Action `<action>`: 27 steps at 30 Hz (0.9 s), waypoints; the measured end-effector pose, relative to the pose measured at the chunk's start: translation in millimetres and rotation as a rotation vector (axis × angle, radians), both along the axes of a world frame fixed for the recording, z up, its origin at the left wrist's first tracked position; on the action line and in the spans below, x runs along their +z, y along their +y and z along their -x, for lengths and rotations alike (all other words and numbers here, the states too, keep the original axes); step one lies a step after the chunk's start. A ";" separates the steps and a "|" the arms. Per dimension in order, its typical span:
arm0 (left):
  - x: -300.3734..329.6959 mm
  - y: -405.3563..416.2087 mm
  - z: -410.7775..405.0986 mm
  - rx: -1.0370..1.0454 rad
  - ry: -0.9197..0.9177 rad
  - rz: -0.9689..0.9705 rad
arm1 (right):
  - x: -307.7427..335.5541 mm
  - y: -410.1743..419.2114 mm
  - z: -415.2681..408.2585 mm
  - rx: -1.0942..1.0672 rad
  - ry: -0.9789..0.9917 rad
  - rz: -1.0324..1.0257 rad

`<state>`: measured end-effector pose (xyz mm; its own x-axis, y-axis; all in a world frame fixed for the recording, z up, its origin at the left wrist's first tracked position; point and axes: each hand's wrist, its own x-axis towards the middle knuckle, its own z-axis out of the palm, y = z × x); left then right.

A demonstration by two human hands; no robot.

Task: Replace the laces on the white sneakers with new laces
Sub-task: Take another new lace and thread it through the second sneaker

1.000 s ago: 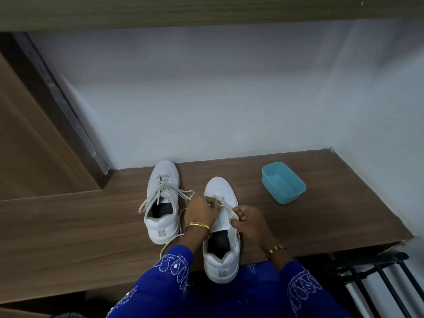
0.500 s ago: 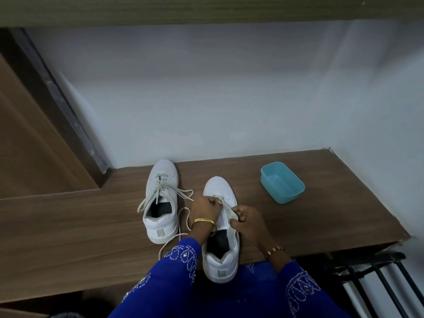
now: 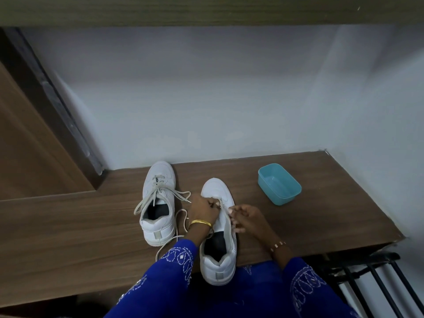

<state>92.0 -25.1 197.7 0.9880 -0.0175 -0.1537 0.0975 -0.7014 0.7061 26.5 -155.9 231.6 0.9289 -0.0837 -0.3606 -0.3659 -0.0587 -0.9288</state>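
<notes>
1. On the brown wooden worktop (image 3: 321,226), which runs along a pale wall, two white sneakers stand with their toes toward the wall.
2. The left sneaker (image 3: 158,203) is near the wall and well apart from both hands. Its lace (image 3: 160,193) is threaded through, and the loose ends hang over both sides.
3. The right sneaker (image 3: 218,260) is closer to the person, and its heel reaches over the front edge of the worktop.
4. A blue tub (image 3: 279,190) stands to the right of the shoes, apart from them.
5. The left hand (image 3: 203,208) has curled fingers and pinches the shoelace (image 3: 226,216) at the front eyelets of the right sneaker.
6. The right hand (image 3: 246,218) is just beside it, with curled fingers on the same shoelace, which runs back along the shoe.
</notes>
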 end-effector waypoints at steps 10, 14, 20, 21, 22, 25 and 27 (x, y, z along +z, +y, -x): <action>11.8 4.5 12.5 -0.009 -0.049 -0.043 | -18.0 28.4 -38.1 -0.266 -0.104 0.260; 20.6 20.5 37.2 -0.094 -0.163 0.021 | -2.3 8.2 -40.2 -0.461 -0.068 0.010; 1.9 34.2 49.3 -0.028 -0.155 0.046 | 69.2 -61.4 -39.9 -0.740 -0.251 -0.382; -0.4 34.0 50.5 0.002 -0.137 0.077 | 77.0 -64.9 -40.9 -0.813 -0.283 -0.540; -2.4 32.4 51.1 0.016 -0.130 0.088 | 81.0 -66.0 -42.0 -0.851 -0.304 -0.606; -5.1 29.8 50.9 0.049 -0.180 0.044 | 74.6 -47.9 -46.7 -0.721 -0.233 -0.235; -6.4 29.3 49.9 0.059 -0.205 0.005 | 52.0 -26.0 -45.6 -0.484 -0.192 0.172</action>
